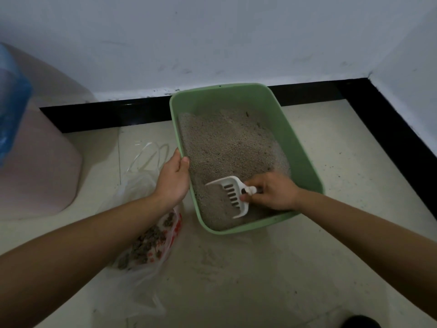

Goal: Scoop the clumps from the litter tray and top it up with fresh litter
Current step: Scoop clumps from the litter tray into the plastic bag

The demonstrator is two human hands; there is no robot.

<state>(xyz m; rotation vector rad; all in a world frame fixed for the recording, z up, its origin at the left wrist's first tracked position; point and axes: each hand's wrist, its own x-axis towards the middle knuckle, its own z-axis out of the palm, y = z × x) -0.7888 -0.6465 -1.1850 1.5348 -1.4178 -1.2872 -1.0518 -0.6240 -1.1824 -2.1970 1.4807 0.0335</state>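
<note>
A green litter tray point(292, 143) of grey litter point(227, 143) sits on the tiled floor point(260, 268). A clear plastic bag point(139, 278) holding clumps point(151, 242) lies left of the tray. The left hand point(171, 181) grips the tray's left rim. Inside its near end, the right hand point(274, 192) pinches the handle of the white scoop point(233, 192).

Dim, flat indoor light with a cool grey cast. You get a soft dark shadow beneath your right hand point(274, 191) inside the litter tray point(305, 147). Wide-angle lens bows the black skirting point(106, 114) toward the edges. Blue object point(11, 102) far left is smeared, out of focus.
</note>
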